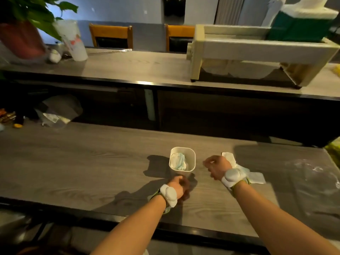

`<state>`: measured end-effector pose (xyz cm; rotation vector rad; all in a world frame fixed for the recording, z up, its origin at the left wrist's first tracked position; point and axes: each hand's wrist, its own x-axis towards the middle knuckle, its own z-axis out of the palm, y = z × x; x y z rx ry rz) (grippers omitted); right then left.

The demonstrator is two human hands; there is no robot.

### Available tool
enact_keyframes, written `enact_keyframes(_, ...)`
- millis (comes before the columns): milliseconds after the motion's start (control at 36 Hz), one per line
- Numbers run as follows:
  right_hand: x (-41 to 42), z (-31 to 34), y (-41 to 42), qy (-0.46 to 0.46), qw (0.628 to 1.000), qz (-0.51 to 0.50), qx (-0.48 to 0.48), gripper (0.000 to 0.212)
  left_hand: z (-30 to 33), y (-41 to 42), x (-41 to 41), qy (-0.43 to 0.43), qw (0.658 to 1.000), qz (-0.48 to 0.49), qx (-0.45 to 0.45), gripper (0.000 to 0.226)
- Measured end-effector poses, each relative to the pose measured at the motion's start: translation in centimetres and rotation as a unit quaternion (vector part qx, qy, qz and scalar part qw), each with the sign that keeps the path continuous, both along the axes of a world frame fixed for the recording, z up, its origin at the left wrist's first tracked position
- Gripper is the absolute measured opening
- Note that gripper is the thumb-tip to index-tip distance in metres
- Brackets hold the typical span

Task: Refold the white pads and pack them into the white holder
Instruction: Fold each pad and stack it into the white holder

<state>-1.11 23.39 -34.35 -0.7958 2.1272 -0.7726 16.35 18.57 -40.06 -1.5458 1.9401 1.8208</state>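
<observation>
While the right hand [218, 167] hovers with its fingers curled loosely inward and nothing visibly pinched in the grip, the flat, crumpled white pad [244, 171] lies just behind and to the outside of it on the grey wood-grain table [92, 162], partly hidden under the wrist and its white strap-on sensor [232, 178]. The pad's long axis runs diagonally, from a far corner beside the knuckles to a near corner out past the wrist. On the inner side of that grip, close by, stands the square white plastic holder [182, 161], upright, with one pale bluish-white pad [178, 161] already bunched inside. The left hand [177, 183] rests in a loose fist at the holder's near base, seemingly steadying it; whether it actually touches the wall cannot be told. By this layout the right hand is plainly the nearer one to the loose pad, so I judge the next reach to be outward, away from the holder.
</observation>
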Motion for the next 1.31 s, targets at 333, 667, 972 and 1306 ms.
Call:
enact_keyframes(333,-6.6,-6.1,7.7,0.174,0.967,0.073,0.169,0.047,-0.7,2.4,-6.4,-0.018,0.997,-0.009,0.072,0.029)
enact_keyframes(667,-7.4,-7.5,7.4,0.169,0.979,-0.002,0.112,0.029,-0.6,3.8,-9.2,0.015,0.991,0.028,0.127,0.01)
enact_keyframes(972,-6.1,-5.4,7.1,-0.301,0.943,-0.143,-0.001,0.026,-0.2,3.3,-10.5,0.102,0.972,0.08,0.194,0.022)
enact_keyframes(1306,-6.3,-5.7,4.6,0.201,0.952,0.173,0.156,0.055,-1.7,2.5,-9.0,0.047,0.977,0.16,0.136,0.014)
